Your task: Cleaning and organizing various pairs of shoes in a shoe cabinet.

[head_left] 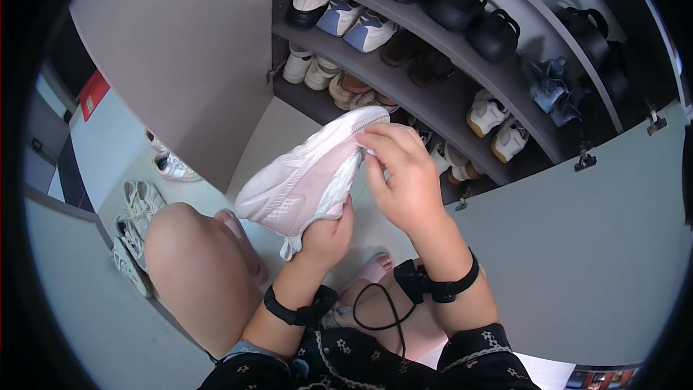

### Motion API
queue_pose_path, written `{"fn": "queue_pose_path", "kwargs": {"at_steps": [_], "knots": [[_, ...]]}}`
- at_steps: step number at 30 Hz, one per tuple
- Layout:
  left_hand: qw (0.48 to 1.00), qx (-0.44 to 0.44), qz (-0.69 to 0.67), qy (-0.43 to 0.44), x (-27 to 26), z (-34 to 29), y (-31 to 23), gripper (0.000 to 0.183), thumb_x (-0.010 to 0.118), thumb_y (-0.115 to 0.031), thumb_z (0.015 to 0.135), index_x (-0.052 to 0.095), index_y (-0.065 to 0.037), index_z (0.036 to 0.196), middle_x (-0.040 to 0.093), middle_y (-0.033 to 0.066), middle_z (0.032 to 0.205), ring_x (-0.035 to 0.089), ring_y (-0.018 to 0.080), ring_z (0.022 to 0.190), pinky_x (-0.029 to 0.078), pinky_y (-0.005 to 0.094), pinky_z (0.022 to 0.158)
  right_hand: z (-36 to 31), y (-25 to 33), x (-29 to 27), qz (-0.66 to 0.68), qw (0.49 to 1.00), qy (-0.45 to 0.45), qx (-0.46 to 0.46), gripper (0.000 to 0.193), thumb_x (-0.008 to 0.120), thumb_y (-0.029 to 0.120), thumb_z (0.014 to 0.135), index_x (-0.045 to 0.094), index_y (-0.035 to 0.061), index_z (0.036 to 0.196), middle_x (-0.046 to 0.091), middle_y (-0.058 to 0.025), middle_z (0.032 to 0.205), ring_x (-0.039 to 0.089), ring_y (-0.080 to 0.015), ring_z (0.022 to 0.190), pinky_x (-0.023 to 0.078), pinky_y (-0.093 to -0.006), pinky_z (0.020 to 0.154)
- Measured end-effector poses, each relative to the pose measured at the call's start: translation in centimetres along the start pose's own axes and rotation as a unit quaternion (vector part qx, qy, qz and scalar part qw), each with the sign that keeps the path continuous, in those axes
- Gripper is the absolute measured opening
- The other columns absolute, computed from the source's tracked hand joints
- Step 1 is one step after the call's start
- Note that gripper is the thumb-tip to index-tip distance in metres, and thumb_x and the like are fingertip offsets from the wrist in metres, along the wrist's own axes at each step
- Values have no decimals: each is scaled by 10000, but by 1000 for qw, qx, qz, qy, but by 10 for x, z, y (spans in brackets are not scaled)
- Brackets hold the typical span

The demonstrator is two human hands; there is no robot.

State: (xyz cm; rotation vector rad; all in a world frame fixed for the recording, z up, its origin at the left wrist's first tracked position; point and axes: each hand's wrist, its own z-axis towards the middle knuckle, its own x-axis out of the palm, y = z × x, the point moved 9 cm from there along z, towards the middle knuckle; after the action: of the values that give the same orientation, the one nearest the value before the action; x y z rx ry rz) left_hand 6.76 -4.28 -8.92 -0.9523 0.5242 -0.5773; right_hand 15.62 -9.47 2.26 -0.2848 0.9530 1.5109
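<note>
A pale pink and white sneaker point(303, 166) is held up in front of me, its toe pointing away to the upper right and its heel loop low near my left wrist. My left hand point(328, 237) grips it at the heel opening, with most of its fingers hidden by the shoe. At the tongue and lace area my right hand point(401, 170) pinches a bit of white material, fingers bent and closed. Below the shoe, my feet in pink slippers point(375, 267) show on the floor.
Ahead stands a grey shoe cabinet point(426, 90) with several shelves of shoes, including black clogs point(494, 35) and white sneakers point(486, 113). Its doors point(180, 50) swing out at both sides. More white shoes point(143, 198) line the floor at left. A black cable point(382, 326) loops over my lap.
</note>
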Motion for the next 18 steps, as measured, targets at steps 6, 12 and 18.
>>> {"fn": "queue_pose_path", "kwargs": {"at_steps": [6,12,18], "knots": [[988,37,-146,-25,5,0,-4,427,464,-40,889,437,9,1312,394,189,1374,321,324,1319,211,408,1096,-16,43,24,25,991,70,-114,235,613,-35,624,637,-11,856,616,-113,949,593,-298,911,503,-357,799],[990,37,-134,-1,10,-2,-5,469,519,-43,870,417,27,1323,389,186,1388,330,312,1317,189,404,1108,-12,44,23,5,988,105,-112,250,634,-31,607,650,8,854,614,-102,944,591,-287,907,508,-356,788],[999,0,-44,19,16,3,1,487,563,-96,871,417,17,1322,398,189,1375,332,312,1310,201,408,1103,-9,25,9,-31,995,70,-56,270,639,-40,622,682,46,874,611,-95,970,569,-286,923,491,-355,800]]}}
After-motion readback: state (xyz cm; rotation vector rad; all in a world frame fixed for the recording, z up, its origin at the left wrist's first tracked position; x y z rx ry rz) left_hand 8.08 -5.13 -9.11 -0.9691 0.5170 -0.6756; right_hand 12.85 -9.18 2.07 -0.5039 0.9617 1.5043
